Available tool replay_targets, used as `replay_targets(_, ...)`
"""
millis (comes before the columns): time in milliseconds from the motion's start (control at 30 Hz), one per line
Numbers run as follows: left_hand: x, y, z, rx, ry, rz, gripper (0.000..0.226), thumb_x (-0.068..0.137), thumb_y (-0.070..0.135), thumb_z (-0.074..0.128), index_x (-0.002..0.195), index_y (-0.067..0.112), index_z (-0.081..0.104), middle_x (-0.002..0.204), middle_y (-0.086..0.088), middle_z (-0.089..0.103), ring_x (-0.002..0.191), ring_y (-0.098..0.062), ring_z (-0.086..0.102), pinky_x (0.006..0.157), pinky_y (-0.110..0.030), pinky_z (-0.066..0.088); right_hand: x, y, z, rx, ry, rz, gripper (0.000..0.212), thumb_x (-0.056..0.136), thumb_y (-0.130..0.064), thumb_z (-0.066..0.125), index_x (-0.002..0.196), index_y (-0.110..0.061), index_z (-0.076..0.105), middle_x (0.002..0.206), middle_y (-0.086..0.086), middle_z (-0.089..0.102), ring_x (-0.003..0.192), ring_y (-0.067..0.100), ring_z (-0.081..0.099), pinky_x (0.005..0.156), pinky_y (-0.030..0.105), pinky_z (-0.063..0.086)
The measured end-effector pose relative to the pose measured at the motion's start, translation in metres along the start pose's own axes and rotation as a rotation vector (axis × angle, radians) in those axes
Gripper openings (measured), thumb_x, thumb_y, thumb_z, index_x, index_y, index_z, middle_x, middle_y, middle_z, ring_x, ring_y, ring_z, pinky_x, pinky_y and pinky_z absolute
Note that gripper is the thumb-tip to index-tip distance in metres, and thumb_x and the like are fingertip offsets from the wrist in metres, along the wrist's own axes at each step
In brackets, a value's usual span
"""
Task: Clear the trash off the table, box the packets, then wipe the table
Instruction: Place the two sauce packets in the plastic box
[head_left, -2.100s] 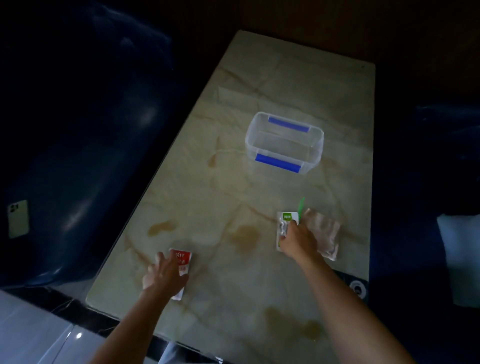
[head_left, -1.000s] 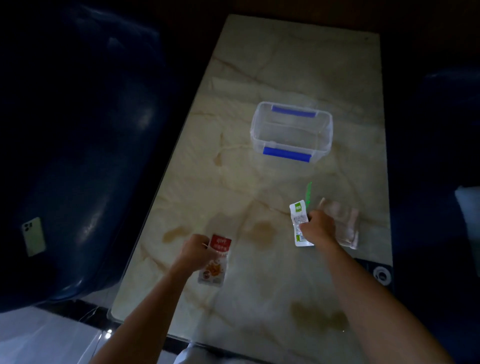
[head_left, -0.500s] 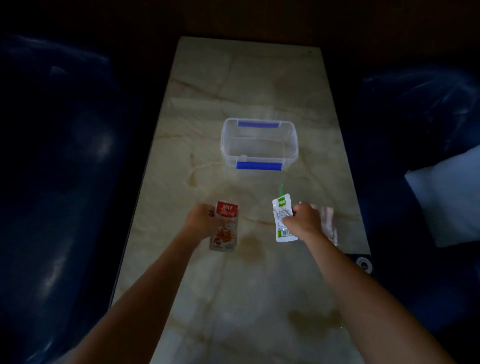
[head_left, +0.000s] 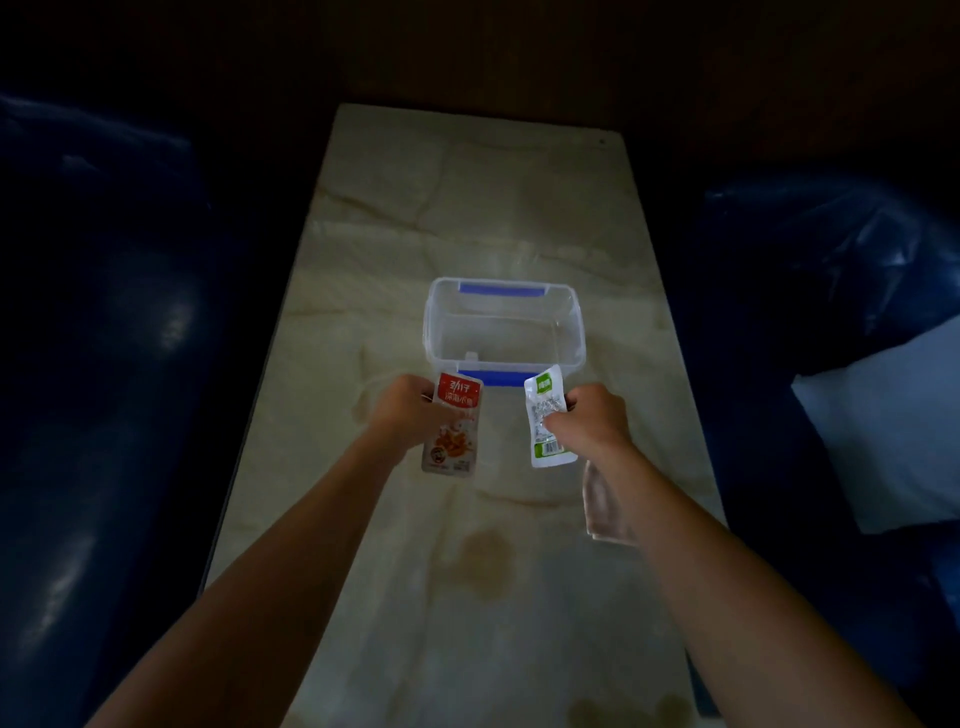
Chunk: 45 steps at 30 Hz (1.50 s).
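Observation:
My left hand (head_left: 410, 413) grips a red-topped snack packet (head_left: 453, 431) by its left edge, held upright above the table. My right hand (head_left: 589, 423) grips a white packet with green ends (head_left: 543, 415). Both packets hang just in front of the near wall of a clear plastic box (head_left: 503, 325) with blue clips, which stands open with nothing visible inside it in the middle of the marble table (head_left: 467, 571). A crumpled pale cloth (head_left: 602, 506) lies on the table under my right forearm, partly hidden.
Dark blue sofas flank the table on the left (head_left: 104, 364) and right (head_left: 831, 270). A white cushion (head_left: 883, 421) rests on the right sofa. Brownish stains (head_left: 485, 558) mark the near tabletop.
Both hands have lifted their packets off the table and carried them forward to the near side of the box. The view has swung to face the table squarely.

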<state>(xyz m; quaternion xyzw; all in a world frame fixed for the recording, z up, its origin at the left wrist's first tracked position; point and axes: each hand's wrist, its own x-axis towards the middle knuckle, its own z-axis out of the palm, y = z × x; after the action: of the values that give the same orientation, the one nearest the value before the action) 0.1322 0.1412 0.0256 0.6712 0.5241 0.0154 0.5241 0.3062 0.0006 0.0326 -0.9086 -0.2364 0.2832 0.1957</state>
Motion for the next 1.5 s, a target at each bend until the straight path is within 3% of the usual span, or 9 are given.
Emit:
replay_targets(233,0.042,0.038,0.012,-0.043,0.02,-0.023,0.021,0.079,0.014,0.076,0.098,0.008,0.07,0.093,-0.005,0.072,0.083,-0.019,0.069,0.074,-0.034,0.057,0.054,-0.022,-0.017,0.055,-0.036,-0.059,0.015,0.082,-0.013,0.068,0.094,-0.01,0.076,0.091,0.005,0.074,0.074,0.017,0.066,0.045,0.017,0.039)
replay_targets(533,0.111,0.085,0.022,0.009,0.056,0.015,0.014,0.085,0.013,0.07,0.098,0.01,0.067,0.08,0.004,0.067,0.085,-0.016,0.068,0.083,-0.035,0.058,0.124,-0.041,-0.028,0.113,-0.024,-0.018,0.019,0.076,-0.012,0.065,0.058,-0.012,0.06,0.059,0.001,0.061,0.059,0.017,0.058,0.047,0.021,0.035)
replay_targets(633,0.139,0.089,0.021,0.026,0.047,0.001,0.012,0.084,0.016,0.069,0.095,0.01,0.069,0.09,-0.003,0.073,0.086,-0.018,0.071,0.085,-0.04,0.059,0.148,-0.046,-0.025,0.128,-0.016,-0.012,0.016,0.076,-0.013,0.066,0.06,-0.012,0.063,0.07,0.005,0.07,0.069,0.023,0.066,0.05,0.022,0.041)
replay_targets(733,0.166,0.088,0.023,0.048,0.036,-0.006,0.013,0.083,0.019,0.071,0.092,0.01,0.07,0.089,-0.005,0.075,0.083,-0.018,0.073,0.083,-0.042,0.06,0.171,-0.05,-0.015,0.135,-0.02,-0.009,0.01,0.075,-0.015,0.066,0.07,-0.007,0.071,0.077,0.008,0.074,0.076,0.025,0.071,0.064,0.033,0.059)
replay_targets(833,0.186,0.086,0.028,0.089,0.039,-0.037,0.013,0.084,0.02,0.071,0.09,0.009,0.07,0.088,-0.006,0.074,0.08,-0.018,0.072,0.081,-0.039,0.061,0.187,-0.052,-0.002,0.13,-0.045,-0.003,0.011,0.076,-0.02,0.071,0.071,-0.01,0.071,0.079,0.008,0.074,0.077,0.025,0.072,0.073,0.042,0.062)
replay_targets(1000,0.209,0.078,0.041,0.171,0.057,-0.055,0.012,0.084,0.022,0.073,0.085,0.01,0.071,0.082,-0.003,0.073,0.075,-0.014,0.07,0.076,-0.033,0.061,0.203,-0.046,0.015,0.12,-0.091,0.025,0.011,0.081,-0.018,0.071,0.076,-0.008,0.073,0.074,0.006,0.071,0.064,0.015,0.065,0.048,0.022,0.044)
replay_targets(1133,0.218,0.072,0.051,0.234,0.015,-0.047,0.013,0.084,0.025,0.072,0.088,0.012,0.07,0.085,-0.003,0.073,0.078,-0.014,0.07,0.074,-0.03,0.059,0.212,-0.041,0.025,0.088,-0.122,0.032,0.009,0.08,-0.015,0.071,0.08,-0.006,0.072,0.076,0.008,0.071,0.069,0.02,0.067,0.052,0.024,0.047)
replay_targets(1267,0.22,0.068,0.054,0.272,0.014,-0.028,0.017,0.085,0.028,0.072,0.089,0.011,0.07,0.085,-0.003,0.073,0.068,-0.007,0.064,0.053,-0.016,0.043,0.218,-0.039,0.032,0.048,-0.135,0.02,0.005,0.078,-0.013,0.069,0.079,-0.008,0.069,0.082,0.01,0.072,0.078,0.025,0.069,0.056,0.029,0.049)
replay_targets(1500,0.216,0.067,0.054,0.343,0.046,-0.007,0.016,0.088,0.027,0.066,0.087,0.011,0.065,0.078,-0.002,0.068,0.067,-0.009,0.063,0.053,-0.018,0.044,0.215,-0.035,0.032,-0.034,-0.108,0.013,0.011,0.082,-0.009,0.072,0.091,-0.007,0.066,0.09,0.01,0.07,0.081,0.024,0.069,0.051,0.025,0.045)
